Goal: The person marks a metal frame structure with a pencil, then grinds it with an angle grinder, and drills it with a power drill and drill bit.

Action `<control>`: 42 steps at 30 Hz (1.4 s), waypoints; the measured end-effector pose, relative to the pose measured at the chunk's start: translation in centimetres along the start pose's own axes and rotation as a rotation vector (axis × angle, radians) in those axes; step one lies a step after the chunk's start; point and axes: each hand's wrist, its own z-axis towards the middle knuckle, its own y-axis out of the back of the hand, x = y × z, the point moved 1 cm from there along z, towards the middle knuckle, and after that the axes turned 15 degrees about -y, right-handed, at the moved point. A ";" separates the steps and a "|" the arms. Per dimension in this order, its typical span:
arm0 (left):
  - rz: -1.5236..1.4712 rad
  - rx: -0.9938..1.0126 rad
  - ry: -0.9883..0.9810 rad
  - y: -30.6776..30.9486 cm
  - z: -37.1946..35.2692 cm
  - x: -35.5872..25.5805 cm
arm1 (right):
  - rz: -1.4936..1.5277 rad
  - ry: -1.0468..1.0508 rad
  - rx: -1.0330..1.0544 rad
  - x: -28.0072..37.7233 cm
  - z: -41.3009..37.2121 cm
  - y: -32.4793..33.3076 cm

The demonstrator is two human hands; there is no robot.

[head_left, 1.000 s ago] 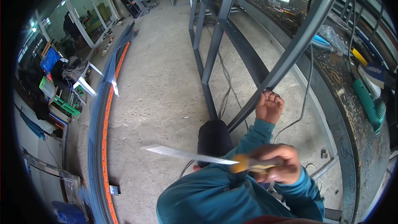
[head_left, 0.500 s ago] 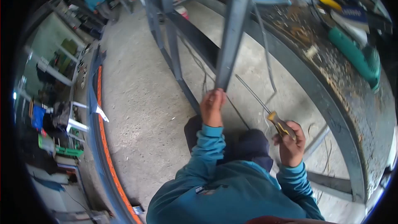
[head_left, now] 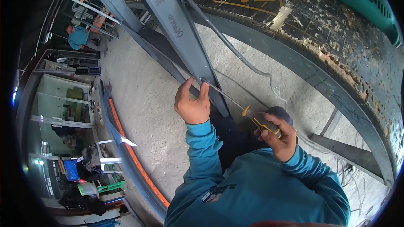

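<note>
My right hand [head_left: 278,136] is wrapped round the yellow-and-dark handle of a screwdriver [head_left: 250,112]. Its thin shaft slants up and left to a grey metal profile [head_left: 185,38] with handwriting on its face. The tip meets the profile beside my left thumb; any screw there is too small to make out. My left hand [head_left: 194,103] has thumb and index finger bent round the lower left edge of that profile, close to the tip. Another grey bar [head_left: 162,61] passes behind.
At the right stands a worn workbench [head_left: 328,54] with a green power tool [head_left: 357,0] on it. A grey cable [head_left: 235,52] hangs down past its edge. Orange-edged long profiles [head_left: 139,159] lie on the floor at left. Another person [head_left: 80,38] stands at the far left.
The screwdriver has moved left and its tip now reaches the profile. My left hand has shifted left and lower, from round the profile to its edge. The view has turned and come closer.
</note>
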 end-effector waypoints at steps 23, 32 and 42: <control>-0.043 0.071 -0.125 0.7 0.5 -0.1 | 0.623 -0.701 0.184 3.0 0.6 -0.6; -1.206 -0.051 0.822 -0.8 -4.1 -3.1 | -0.744 0.204 -0.165 5.8 0.4 -2.7; -1.600 -0.103 0.972 -1.1 -3.2 -3.4 | -1.035 0.664 -0.038 5.1 0.8 -2.9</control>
